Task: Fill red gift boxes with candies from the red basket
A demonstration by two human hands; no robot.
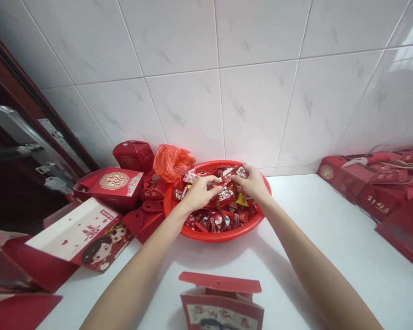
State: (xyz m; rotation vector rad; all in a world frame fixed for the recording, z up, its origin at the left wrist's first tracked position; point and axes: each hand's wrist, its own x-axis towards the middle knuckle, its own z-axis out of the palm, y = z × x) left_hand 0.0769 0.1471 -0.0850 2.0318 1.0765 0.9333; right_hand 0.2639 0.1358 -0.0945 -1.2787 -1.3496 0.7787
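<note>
A red plastic basket full of small wrapped candies stands against the tiled wall. Both of my hands are over it. My left hand has thumb and fingers closed on a small red-wrapped candy, mostly hidden by the fingers. Beside it, my right hand pinches a red and white wrapped candy. Nearer to me, a red gift box with a raised top flap stands upright between my forearms, cut off by the bottom edge of the view.
On the left are several red gift boxes, an unfolded printed carton and a crumpled red plastic bag touching the basket. More red boxes lie at the right on the white tabletop. A dark door is at far left.
</note>
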